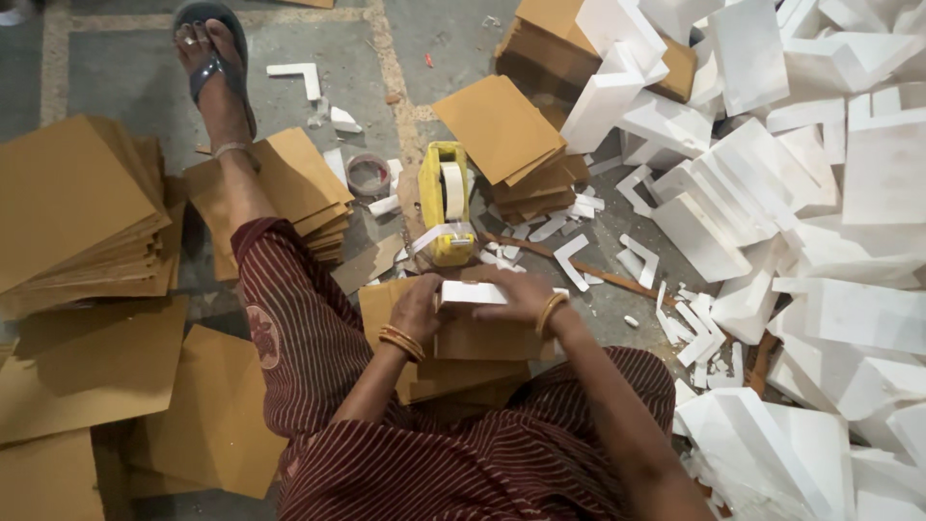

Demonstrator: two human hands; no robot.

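Both hands are closed on a small white rectangular foam block [473,292], which sits on a stack of brown cardboard sheets [482,340] in the person's lap, just in front of the knees. The left hand [417,307] grips the block's left end and the right hand [521,292] covers its right end; the fingertips are partly hidden, so I cannot tell how far they wrap underneath.

To do this step well, I judge the block should be kept square to the cardboard edge, with thumbs pressing evenly so the soft foam does not dent or crumble, and the tape pulled taut before it is laid down.

Just beyond the hands stands a yellow plastic tape dispenser [445,203] holding a pale roll, a loose strip of tape hanging at its near end. The foam looks light, matte and brittle: a large heap of white foam slabs and angle pieces [772,193] fills the right side, with crumbs and short offcuts scattered over the grey concrete floor [145,68]. The cardboard is flat, stiff and smooth; taller piles of brown cardboard squares [77,203] lie at the left.
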